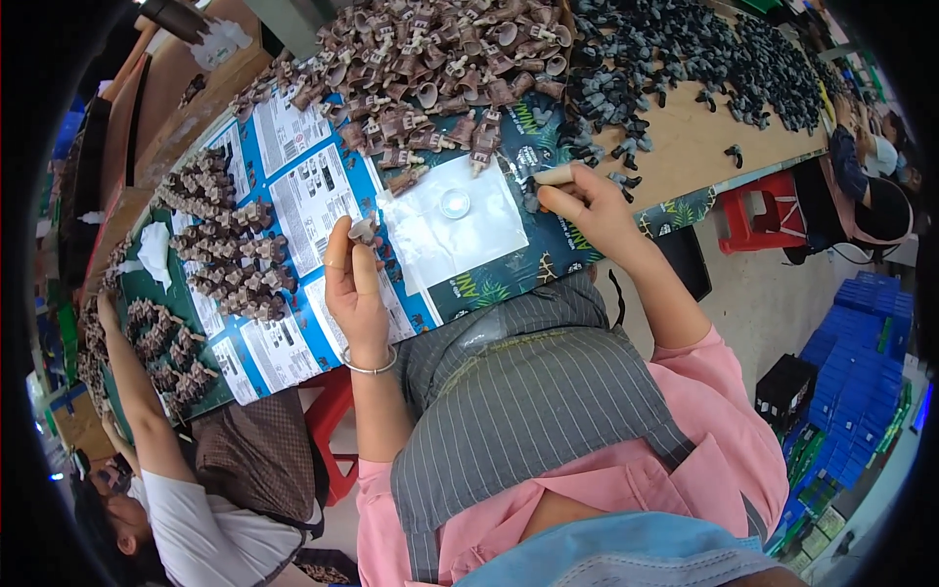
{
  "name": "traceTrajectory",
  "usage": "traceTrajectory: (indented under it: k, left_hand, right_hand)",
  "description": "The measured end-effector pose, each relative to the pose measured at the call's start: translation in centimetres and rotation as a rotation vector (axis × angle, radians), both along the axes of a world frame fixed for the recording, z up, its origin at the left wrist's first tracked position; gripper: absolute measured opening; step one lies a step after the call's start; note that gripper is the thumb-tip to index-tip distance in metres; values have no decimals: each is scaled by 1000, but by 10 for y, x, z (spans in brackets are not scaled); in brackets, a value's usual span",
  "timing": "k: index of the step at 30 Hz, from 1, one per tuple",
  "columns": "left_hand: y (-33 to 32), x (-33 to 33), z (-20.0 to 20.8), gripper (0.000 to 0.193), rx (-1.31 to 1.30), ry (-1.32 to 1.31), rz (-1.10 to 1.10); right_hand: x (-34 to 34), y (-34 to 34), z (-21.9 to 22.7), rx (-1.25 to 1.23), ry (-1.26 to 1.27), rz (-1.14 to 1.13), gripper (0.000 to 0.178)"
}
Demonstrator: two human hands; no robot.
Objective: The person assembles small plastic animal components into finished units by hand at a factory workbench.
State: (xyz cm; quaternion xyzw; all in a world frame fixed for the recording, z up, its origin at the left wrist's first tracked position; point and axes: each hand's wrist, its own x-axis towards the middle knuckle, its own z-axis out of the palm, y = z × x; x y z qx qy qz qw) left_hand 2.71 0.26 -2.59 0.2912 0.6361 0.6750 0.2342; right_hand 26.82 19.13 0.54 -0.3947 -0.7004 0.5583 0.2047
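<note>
My left hand (356,293), a bracelet at its wrist, pinches a small grey-brown plastic toy part (364,231) between thumb and finger. It is held up beside the left edge of a white sheet (411,256). At that sheet's right edge, my right hand (597,210) is closed on a small dark grey plastic toy part (531,193), partly hidden by the fingers. Pale covers sit on some of my fingertips. Between the hands, a small round clear dish (455,203) rests on the sheet. Beyond it lies a large heap of brown hollow toy parts (421,78).
A heap of black-and-grey parts (685,68) spreads over brown board at far right. Rows of brown toy pieces (230,240) stand at left on printed sheets (303,205). A co-worker's arm (142,391) reaches in there. Red stools (758,220) and blue crates (851,342) are beside the table.
</note>
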Motion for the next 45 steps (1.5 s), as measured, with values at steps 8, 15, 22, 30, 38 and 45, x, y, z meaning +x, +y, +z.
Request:
traceTrajectory:
  k: [8, 15, 22, 30, 38, 45]
  left_hand:
    - [-1, -1, 4, 42, 8, -22, -22]
    - [0, -2, 5, 42, -41, -19, -5]
    - [-5, -4, 3, 41, 42, -93, -2]
    - [-12, -1, 10, 31, 175, -586, -107]
    - [-10, 1, 25, 30, 126, -739, -165]
    - [-4, 8, 19, 30, 78, -544, -174]
  right_hand:
    - [23, -3, 12, 298, -119, 99, 24]
    - [11, 1, 11, 463, -250, 163, 28]
    - [-7, 0, 19, 265, -108, 200, 24]
    - [-67, -8, 27, 935, -108, 394, 20]
    - [-76, -6, 41, 1065, -296, 530, 9]
    - [-78, -6, 37, 1085, -253, 498, 21]
